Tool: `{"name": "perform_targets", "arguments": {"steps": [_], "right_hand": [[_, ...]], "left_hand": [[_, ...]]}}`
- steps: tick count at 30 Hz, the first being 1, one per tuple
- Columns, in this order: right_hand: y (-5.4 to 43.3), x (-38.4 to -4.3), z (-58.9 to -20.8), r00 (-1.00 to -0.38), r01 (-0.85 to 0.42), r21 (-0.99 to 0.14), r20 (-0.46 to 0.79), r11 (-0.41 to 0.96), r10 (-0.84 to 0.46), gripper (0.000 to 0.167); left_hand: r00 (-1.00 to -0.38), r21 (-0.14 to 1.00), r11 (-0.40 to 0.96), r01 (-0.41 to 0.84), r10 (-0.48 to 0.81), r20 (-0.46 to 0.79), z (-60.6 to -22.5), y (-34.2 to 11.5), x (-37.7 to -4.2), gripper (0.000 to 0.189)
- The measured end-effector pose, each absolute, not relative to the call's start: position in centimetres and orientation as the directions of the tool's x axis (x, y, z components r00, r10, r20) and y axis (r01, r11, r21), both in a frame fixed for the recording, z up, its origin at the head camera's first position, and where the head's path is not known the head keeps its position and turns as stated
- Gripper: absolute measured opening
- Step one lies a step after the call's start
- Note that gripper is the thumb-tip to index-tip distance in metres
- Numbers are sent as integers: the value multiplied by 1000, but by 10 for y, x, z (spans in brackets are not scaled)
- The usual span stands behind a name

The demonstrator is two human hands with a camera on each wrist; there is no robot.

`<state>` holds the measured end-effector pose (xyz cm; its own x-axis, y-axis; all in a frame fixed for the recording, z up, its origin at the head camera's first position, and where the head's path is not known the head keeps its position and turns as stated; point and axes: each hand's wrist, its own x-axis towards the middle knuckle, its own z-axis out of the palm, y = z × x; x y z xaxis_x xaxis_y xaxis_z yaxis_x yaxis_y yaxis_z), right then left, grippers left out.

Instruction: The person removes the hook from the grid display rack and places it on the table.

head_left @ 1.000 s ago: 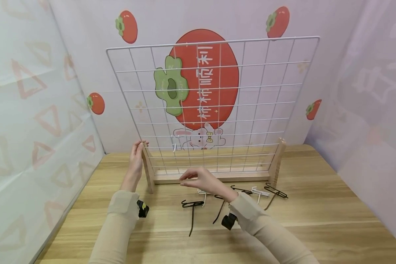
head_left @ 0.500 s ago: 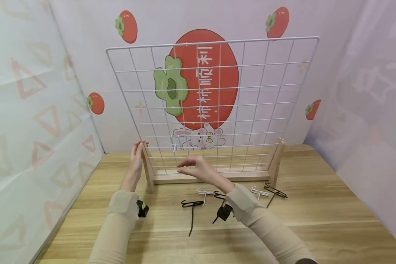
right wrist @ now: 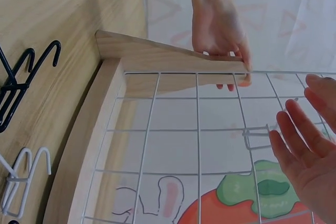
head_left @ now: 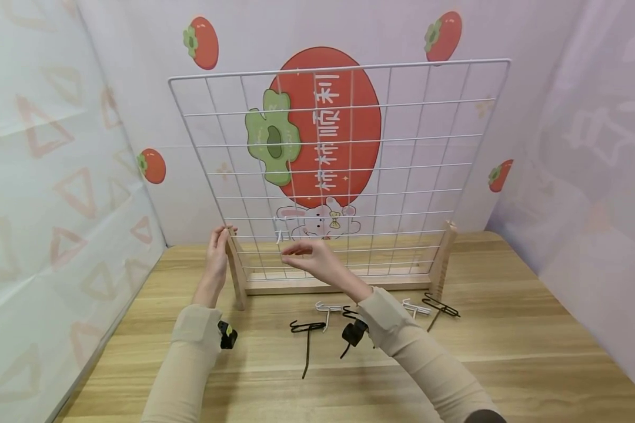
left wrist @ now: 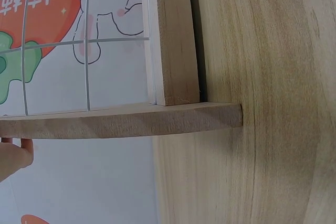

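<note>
My left hand (head_left: 217,254) grips the upper end of the left wooden side piece (head_left: 236,270) of a stand, as the right wrist view also shows. Upright in this stand is a white wire grid panel (head_left: 340,107). A white wire hook (right wrist: 258,139) hangs on the lower left part of the grid. Just below and in front of that hook, in the head view, is my right hand (head_left: 320,259), thumb and fingertips toward the left. Its fingers (right wrist: 299,129) look loosely extended in the right wrist view, with nothing visible in them.
On the wooden table (head_left: 264,376) in front of the stand lie black hooks (head_left: 308,329) and white hooks (head_left: 328,308). Another black hook (head_left: 441,305) is near the right side piece (head_left: 444,261). A printed backdrop (head_left: 407,29) stands behind the grid.
My right hand has risen from the stand's base bar and moved slightly left, toward the white hook on the grid. The left hand has stayed on the side piece.
</note>
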<state>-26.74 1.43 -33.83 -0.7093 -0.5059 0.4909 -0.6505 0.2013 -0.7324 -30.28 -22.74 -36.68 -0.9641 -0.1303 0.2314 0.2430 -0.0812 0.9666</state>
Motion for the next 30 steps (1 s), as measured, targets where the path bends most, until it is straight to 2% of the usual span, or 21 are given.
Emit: {"name": "perform_targets", "arguments": {"steps": [14, 30], "right_hand": [[9, -272, -328, -664, -726, -653, 582, 218, -469, 19], [-1, -281, -329, -691, -712, -643, 566, 284, -451, 21]], "left_hand": [[-961, 965, -76, 251, -142, 239, -371, -228, -307, 19], [-951, 958, -60, 280, -154, 268, -375, -230, -309, 17]]}}
